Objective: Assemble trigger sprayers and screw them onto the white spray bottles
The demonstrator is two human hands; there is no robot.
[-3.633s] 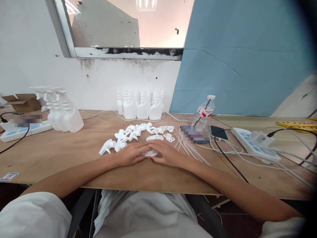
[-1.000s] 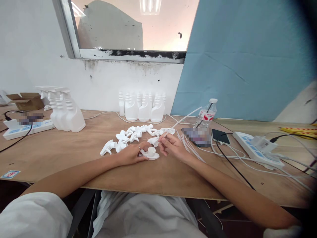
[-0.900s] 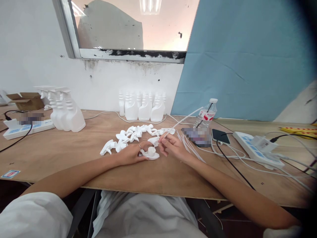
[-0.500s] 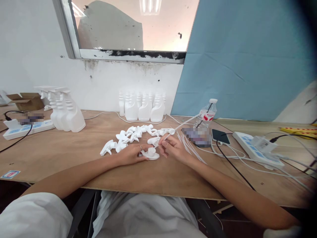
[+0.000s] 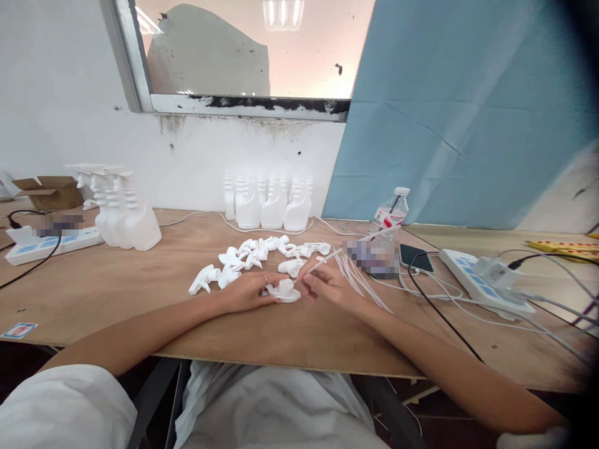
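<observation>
My left hand (image 5: pixel 250 291) is closed on a white trigger spray head (image 5: pixel 286 292), which lies on its side on the wooden table near the front edge. Between the fingertips of my right hand (image 5: pixel 327 282) is a thin translucent plastic tube (image 5: pixel 330 257). Its near end is close to the collar of the spray head; whether they touch I cannot tell. The tube's far part slants up to the right. Just behind my hands lies another white spray head (image 5: pixel 291 267). Several more spray heads (image 5: pixel 255 252) form a loose cluster behind and left of my hands.
White bottles (image 5: pixel 274 206) stand in a row by the wall. Bottles with spray heads fitted (image 5: pixel 128 212) stand at left. Loose tubes (image 5: pixel 358 274), a water bottle (image 5: pixel 392 212), a phone (image 5: pixel 416 257) and a power strip (image 5: pixel 486 284) with cables lie at right.
My right hand has tipped the tube to a flatter slant, and its near end has come down closer to the spray head. My left hand has stayed in place.
</observation>
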